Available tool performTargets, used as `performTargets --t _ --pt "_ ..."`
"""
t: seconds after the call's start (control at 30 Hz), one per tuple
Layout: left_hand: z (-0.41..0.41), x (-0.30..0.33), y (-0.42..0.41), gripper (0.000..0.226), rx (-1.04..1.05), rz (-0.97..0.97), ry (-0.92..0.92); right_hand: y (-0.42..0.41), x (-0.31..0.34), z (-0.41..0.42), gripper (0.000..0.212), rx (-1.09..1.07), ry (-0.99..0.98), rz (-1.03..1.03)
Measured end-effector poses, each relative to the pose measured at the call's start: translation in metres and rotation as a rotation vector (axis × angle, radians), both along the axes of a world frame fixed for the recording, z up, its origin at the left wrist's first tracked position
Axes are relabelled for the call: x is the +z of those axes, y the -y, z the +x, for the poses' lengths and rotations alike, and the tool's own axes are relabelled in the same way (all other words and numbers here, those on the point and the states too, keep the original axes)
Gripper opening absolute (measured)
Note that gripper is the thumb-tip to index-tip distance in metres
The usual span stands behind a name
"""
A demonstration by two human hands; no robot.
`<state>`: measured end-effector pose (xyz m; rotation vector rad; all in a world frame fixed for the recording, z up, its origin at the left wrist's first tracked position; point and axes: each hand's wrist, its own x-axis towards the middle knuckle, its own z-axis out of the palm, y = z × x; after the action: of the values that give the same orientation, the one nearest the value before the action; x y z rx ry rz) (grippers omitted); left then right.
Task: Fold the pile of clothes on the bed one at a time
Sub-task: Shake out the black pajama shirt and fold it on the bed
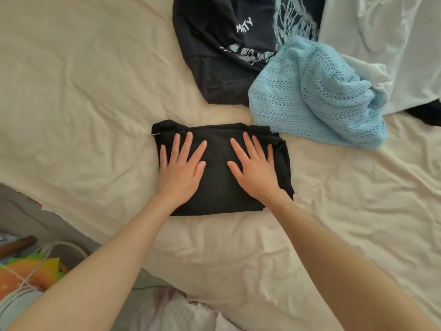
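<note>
Mid-bed [95,115]: folded black garment [220,187], flat, compact. Left hand [181,168] and right hand [254,168] pressing on top, fingers straight, spread; no grip closed. Soft, light, limp; likely slumps if lifted by one edge; support from underneath. Blue knit [317,99], dark printed shirt [222,51] unfolded behind.

The folded garment [222,168] lies on the bed [83,91], directly in front of the person. The left hand [181,168] and right hand [255,168] rest flat on it, side by side. Behind it lies the printed shirt [222,56]. The knit top [315,96] lies behind and right, overlapping that shirt's right edge. A basket [71,249] stands beside the bed, lower left.
</note>
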<state>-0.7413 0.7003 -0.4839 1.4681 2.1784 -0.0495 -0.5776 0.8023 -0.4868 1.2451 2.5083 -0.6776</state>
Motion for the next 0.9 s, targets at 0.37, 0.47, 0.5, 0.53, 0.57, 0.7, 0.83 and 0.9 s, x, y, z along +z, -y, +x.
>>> performTargets --t 0.37,0.47,0.5,0.53,0.57,0.7,0.83,0.9 --pt "-0.016 0.025 0.037 0.068 0.676 0.204 0.522 -0.025 0.033 0.069 0.073 -0.881 -0.344 -0.419" --pt "-0.014 0.017 0.038 0.073 0.569 0.195 0.498 -0.017 0.025 0.066 0.072 -0.716 -0.394 -0.358" --pt "-0.012 0.016 0.038 0.073 0.571 0.192 0.492 -0.014 0.023 0.063 0.073 -0.702 -0.410 -0.335" --pt "-0.011 0.016 0.040 0.073 0.575 0.192 0.485 -0.011 0.021 0.062 0.074 -0.703 -0.426 -0.312" --pt "-0.010 0.016 0.041 0.073 0.580 0.194 0.481 -0.008 0.019 0.060 0.075 -0.711 -0.438 -0.291" --pt "-0.004 0.021 0.041 0.070 0.608 0.205 0.499 0.001 0.016 0.059 0.078 -0.681 -0.440 -0.209" --pt "-0.002 0.022 0.037 0.066 0.634 0.247 0.509 0.000 0.017 0.061 0.082 -0.683 -0.509 -0.175" --pt "-0.001 0.022 0.037 0.064 0.652 0.269 0.504 0.000 0.018 0.061 0.078 -0.603 -0.503 -0.151"
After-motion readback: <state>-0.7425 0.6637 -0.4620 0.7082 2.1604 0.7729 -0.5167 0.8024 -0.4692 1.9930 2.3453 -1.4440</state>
